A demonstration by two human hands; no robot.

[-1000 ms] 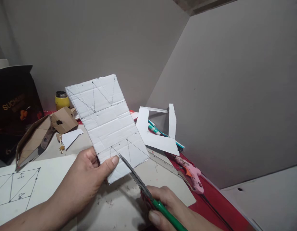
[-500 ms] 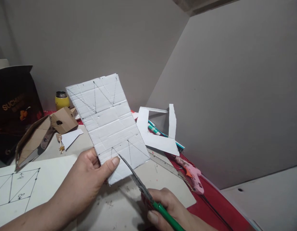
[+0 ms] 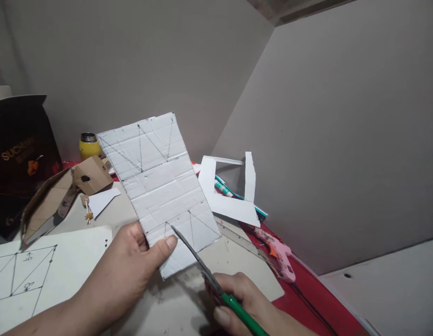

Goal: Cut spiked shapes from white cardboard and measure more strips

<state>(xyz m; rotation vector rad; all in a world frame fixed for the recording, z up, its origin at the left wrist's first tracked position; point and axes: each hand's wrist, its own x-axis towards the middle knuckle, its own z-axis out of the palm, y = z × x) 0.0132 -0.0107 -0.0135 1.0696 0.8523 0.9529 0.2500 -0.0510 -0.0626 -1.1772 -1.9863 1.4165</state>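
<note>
while the left hand apparently pinches near a corner, cardboard extends above.

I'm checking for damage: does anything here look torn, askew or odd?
Two things: the brown cardboard piece at left has a jagged dark hole, and the white cutout right of the held sheet has an uneven right-hand edge, unlike its straighter sides.

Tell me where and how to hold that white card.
I'd pinch the white card by its lower left edge from the left, thumb on the lined face, as the left hand does: it is thin, flat, and the scissors cross its bottom edge from the right.
</note>
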